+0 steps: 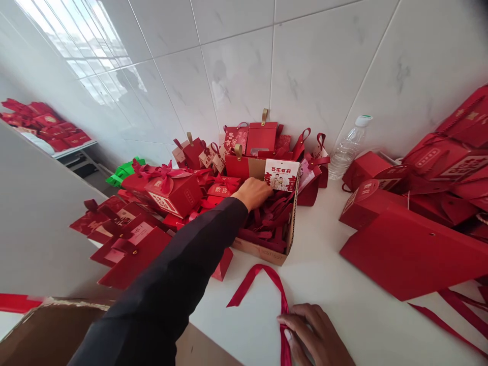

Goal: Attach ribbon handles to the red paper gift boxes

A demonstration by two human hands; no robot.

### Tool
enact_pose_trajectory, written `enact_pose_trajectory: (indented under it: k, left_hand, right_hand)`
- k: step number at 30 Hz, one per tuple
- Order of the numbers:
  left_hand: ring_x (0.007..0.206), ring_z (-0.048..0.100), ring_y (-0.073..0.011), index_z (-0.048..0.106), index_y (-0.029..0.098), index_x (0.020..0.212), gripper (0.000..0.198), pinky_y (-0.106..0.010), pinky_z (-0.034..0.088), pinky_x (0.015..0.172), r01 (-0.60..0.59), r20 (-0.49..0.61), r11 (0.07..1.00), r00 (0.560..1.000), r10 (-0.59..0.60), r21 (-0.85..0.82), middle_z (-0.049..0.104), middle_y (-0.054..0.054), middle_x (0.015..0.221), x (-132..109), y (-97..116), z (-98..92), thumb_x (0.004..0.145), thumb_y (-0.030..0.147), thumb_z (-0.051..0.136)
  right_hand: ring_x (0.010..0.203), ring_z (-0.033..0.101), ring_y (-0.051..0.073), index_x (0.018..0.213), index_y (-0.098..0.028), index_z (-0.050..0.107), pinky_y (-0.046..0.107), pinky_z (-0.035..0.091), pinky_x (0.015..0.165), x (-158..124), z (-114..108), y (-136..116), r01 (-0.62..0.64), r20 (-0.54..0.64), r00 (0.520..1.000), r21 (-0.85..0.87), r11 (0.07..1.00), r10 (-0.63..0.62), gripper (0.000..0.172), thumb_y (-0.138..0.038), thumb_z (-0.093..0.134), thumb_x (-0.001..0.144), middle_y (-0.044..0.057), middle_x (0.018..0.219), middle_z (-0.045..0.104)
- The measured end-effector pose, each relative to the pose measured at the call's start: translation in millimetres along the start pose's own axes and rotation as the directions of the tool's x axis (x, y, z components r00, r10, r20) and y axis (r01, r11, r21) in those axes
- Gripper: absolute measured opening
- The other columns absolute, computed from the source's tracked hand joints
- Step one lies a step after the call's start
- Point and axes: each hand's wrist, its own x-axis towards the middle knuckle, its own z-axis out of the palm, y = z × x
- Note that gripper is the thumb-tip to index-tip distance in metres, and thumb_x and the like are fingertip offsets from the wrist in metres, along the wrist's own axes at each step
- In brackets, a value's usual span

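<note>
A red satin ribbon (283,297) is held at the fingertips of the right hand (316,333), its free end curved across the white tabletop (320,269). Beyond it, the left hand (253,193) is lowered into an open cardboard box (259,251) filled with dark red strips (272,221); its fingertips are hidden, so whether anything is gripped there cannot be told. A printed card (282,175) is propped in the box's far right corner. Red gift boxes (186,195) are heaped to the left, and a clear plastic bottle (351,145) is set before the marbled tile wall (305,61)
</note>
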Motion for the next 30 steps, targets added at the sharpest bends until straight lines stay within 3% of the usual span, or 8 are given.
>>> enact_pose_trajectory:
  k: [6,15,19,22,26,30]
  left_hand:
    - [0.111,0.070,-0.0241,0.070,0.012,0.113,0.022,-0.048,0.057,0.100,-0.009,-0.011,1.000,1.000,0.009,0.025,0.073,-0.010,0.116,5,4,5.5,0.100,0.030,0.064]
    - [0.107,0.071,-0.0230,0.070,0.013,0.111,0.024,-0.047,0.057,0.098,0.085,-0.061,0.995,0.994,-0.088,-0.047,0.074,-0.009,0.113,5,2,10.4,0.100,0.033,0.064]
    - [0.104,0.072,-0.0231,0.072,0.015,0.111,0.023,-0.045,0.057,0.095,0.155,-0.136,0.978,0.975,-0.173,-0.138,0.075,-0.009,0.110,-9,-1,4.5,0.101,0.033,0.061]
    - [0.099,0.073,-0.0249,0.077,0.019,0.106,0.020,-0.039,0.055,0.087,0.175,-0.192,0.958,0.956,-0.220,-0.226,0.078,-0.009,0.103,-24,-2,0.2,0.098,0.026,0.060]
    - [0.091,0.074,-0.0256,0.082,0.025,0.098,0.022,-0.031,0.050,0.076,0.161,-0.253,0.924,0.933,-0.257,-0.346,0.080,-0.007,0.093,-42,-1,-3.1,0.089,0.021,0.063]
    - [0.075,0.071,-0.0224,0.083,0.024,0.094,0.020,-0.029,0.046,0.068,0.111,-0.327,0.882,0.902,-0.283,-0.457,0.078,-0.004,0.077,-51,-1,-5.4,0.086,0.024,0.065]
  right_hand:
    - [0.088,0.069,0.018,0.121,-0.028,0.063,0.028,0.062,0.076,4,-5,-2,0.057,0.019,0.998,0.009,0.998,-0.057,0.036,-0.008,0.053,0.093,0.004,0.103,0.068]
    - [0.095,0.066,0.019,0.125,-0.029,0.057,0.032,0.062,0.080,4,-9,-9,-0.032,0.096,0.995,0.082,0.996,0.024,0.032,-0.011,0.048,0.101,0.005,0.108,0.063]
    - [0.097,0.065,0.020,0.127,-0.029,0.056,0.034,0.060,0.082,5,-11,-13,-0.079,0.133,0.989,0.114,0.990,0.064,0.032,-0.011,0.045,0.102,0.005,0.110,0.061]
    - [0.096,0.063,0.021,0.116,-0.028,0.058,0.037,0.058,0.083,6,-12,-16,-0.123,0.163,0.982,0.175,0.977,0.094,0.027,-0.011,0.041,0.104,0.005,0.107,0.061]
    - [0.093,0.060,0.023,0.102,-0.026,0.059,0.042,0.053,0.083,11,-13,-22,-0.225,0.223,0.959,0.238,0.945,0.173,0.026,-0.012,0.037,0.104,0.005,0.103,0.062]
    - [0.091,0.058,0.026,0.097,-0.025,0.059,0.046,0.048,0.082,14,-14,-27,-0.268,0.202,0.954,0.249,0.930,0.221,0.023,-0.021,0.038,0.105,0.005,0.098,0.063]
